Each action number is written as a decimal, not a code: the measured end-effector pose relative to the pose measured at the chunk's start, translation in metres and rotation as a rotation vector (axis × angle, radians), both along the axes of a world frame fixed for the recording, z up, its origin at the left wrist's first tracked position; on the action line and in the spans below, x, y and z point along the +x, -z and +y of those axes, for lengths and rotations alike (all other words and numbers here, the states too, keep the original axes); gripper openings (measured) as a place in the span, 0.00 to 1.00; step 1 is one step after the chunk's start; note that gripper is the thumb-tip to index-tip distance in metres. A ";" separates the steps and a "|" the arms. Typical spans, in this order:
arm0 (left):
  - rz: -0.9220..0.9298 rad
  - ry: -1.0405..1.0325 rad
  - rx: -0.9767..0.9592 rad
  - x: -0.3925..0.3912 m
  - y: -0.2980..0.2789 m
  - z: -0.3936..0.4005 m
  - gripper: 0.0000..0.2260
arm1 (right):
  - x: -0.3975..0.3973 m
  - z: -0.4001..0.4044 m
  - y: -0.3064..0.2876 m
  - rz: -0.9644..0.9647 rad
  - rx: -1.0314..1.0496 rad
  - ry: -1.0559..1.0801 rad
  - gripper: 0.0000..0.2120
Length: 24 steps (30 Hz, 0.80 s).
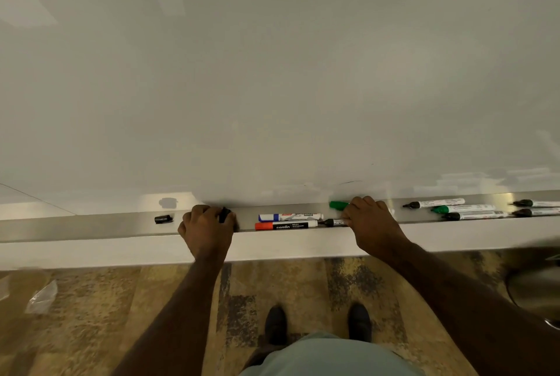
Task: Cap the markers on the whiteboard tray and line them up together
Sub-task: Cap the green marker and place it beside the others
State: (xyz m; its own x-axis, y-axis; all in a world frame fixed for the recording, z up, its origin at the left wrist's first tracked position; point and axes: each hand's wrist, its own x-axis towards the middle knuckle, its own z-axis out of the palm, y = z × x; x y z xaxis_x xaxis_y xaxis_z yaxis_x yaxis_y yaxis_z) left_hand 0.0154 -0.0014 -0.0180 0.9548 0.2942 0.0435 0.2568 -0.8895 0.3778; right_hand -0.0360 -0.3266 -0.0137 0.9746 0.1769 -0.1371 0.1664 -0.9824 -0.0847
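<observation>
Left hand (209, 225) closed around black cap (224, 214) on tray (91, 225). Right hand (368, 218) curled over uncapped black marker (333, 222), green cap (338, 205) at its 11 o'clock. Two capped markers between hands: blue (289, 217), red (285, 226). One loose black cap (163, 219) at 9 o'clock of left hand. Five uncapped markers (466, 209) counted at 3 o'clock.

Dim, soft, wide-angle edge distortion

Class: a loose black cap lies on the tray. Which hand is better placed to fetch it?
Left. The left hand sits just beside the loose black cap; the right hand is far across the tray.
</observation>
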 end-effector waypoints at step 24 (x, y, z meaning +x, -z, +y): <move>0.052 0.399 -0.479 -0.020 -0.021 -0.054 0.11 | -0.007 0.012 -0.011 -0.155 0.314 0.080 0.10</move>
